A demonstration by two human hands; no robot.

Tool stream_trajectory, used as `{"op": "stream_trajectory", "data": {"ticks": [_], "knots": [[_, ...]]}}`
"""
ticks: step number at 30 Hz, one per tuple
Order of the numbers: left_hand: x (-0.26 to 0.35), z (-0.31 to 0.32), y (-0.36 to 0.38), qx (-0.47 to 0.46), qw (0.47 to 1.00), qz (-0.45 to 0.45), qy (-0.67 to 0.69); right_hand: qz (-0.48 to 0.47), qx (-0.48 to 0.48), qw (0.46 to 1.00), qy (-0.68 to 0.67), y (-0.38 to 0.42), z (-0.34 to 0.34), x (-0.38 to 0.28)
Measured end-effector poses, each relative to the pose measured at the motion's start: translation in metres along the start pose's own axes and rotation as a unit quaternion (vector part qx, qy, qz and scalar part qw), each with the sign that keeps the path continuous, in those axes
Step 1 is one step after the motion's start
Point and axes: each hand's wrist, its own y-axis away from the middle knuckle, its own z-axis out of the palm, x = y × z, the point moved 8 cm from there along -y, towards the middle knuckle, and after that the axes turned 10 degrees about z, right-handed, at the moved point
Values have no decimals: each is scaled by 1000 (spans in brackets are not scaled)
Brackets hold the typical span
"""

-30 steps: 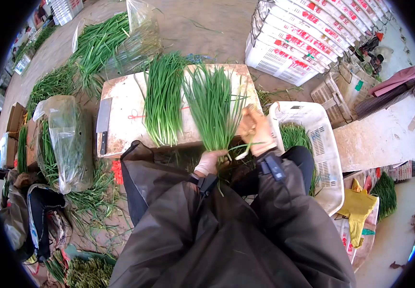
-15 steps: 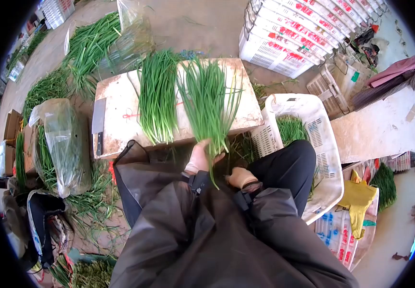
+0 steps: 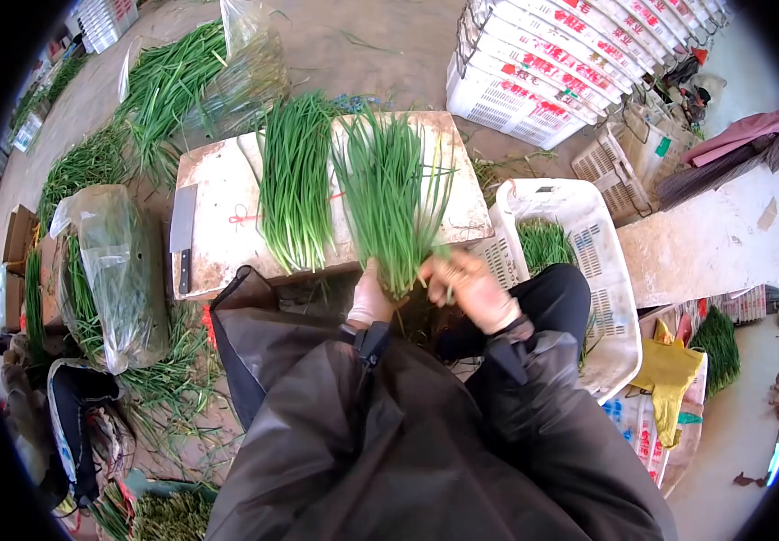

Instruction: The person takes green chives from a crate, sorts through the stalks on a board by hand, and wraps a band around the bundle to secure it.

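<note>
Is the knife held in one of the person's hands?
No, the knife lies on the left end of the white tabletop.

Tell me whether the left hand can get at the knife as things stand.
Probably not straight away: the left hand is gripping a green bunch, though the knife lies uncovered on the board.

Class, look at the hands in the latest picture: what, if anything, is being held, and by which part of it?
A bunch of green stalks, gripped near its lower, cut end by the left hand. Whether the right hand grips anything cannot be told.
</note>
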Motion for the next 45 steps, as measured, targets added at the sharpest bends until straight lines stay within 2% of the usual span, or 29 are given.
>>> {"op": "stream_trajectory", "data": {"ticks": [2, 4, 7, 8, 9, 10, 12, 14, 16, 17, 20, 21, 22, 24, 25, 26, 27, 29, 34, 35, 38, 39, 40, 43, 44, 45], "knots": [[9, -1, 11, 75, 996, 11, -49, -57, 76, 995, 12, 8, -15, -55], [7, -7, 2, 71, 994, 37, -81, -131, 117, 983, 49, 6, -28, -94], [4, -20, -12, 64, 989, 70, -113, -143, 158, 972, 99, -19, -22, -109], [2, -25, -14, 66, 987, 77, -123, -104, 174, 964, 169, -32, -15, -101], [3, -25, -16, 67, 985, 84, -134, -69, 160, 961, 216, -71, -22, -61], [4, -23, -14, 79, 985, 78, -130, -37, 165, 904, 393, -99, -16, -33], [10, -15, -3, 102, 985, 62, -125, 1, 133, 793, 595, -99, 13, -2], [16, -3, 2, 79, 990, 73, -87, 42, 119, 843, 523, -98, 0, 5], [25, 14, 16, 67, 992, 67, -89, -15, 270, 823, 499, -93, -37, 5], [23, 14, 10, 50, 992, 86, -72, 28, 295, 831, 470, -87, -54, 15], [25, 18, 5, 48, 979, 122, -156, 81, 247, 861, 438, -113, -85, 92], [21, 22, 1, 37, 984, 131, -117, 99, 225, 879, 409, -112, -81, 101], [18, 21, -5, 24, 979, 141, -146, 118, 202, 895, 379, -108, -73, 105], [15, 23, -11, 0, 966, 161, -202, 56, 178, 954, 236, -112, -58, 115], [12, 29, -8, -7, 971, 162, -173, 39, 203, 942, 266, -109, -55, 111], [6, 27, -9, 1, 979, 118, -169, 22, 229, 927, 295, -106, -53, 106], [0, 22, -10, 10, 984, 74, -165, -55, 261, 912, 313, -99, -48, 93], [-10, 18, -12, 16, 990, 5, -139, -90, 292, 897, 319, -90, -45, 85], [-19, 10, -25, -20, 998, 9, -56, -188, 341, 869, 305, -55, -29, 59], [-23, -2, -36, -36, 998, 14, -44, -245, 342, 859, 292, -48, -25, 51], [-27, -8, -45, -52, 998, 29, -33, -239, 246, 919, 196, -38, -13, 37], [-24, -8, -48, -62, 996, 36, -46, -290, 217, 917, 169, -30, -7, 25], [-22, -7, -50, -72, 995, 43, -58, -247, 216, 939, 103, -30, -11, 27], [-11, -3, -35, 0, 992, 37, -118, -84, 193, 971, -110, -32, -29, 57], [-5, 0, -27, 28, 989, 40, -141, -22, 204, 976, -75, -43, -46, 91], [5, 9, -18, 39, 986, 72, -143, 20, 260, 963, 65, -45, -62, 117]]}}
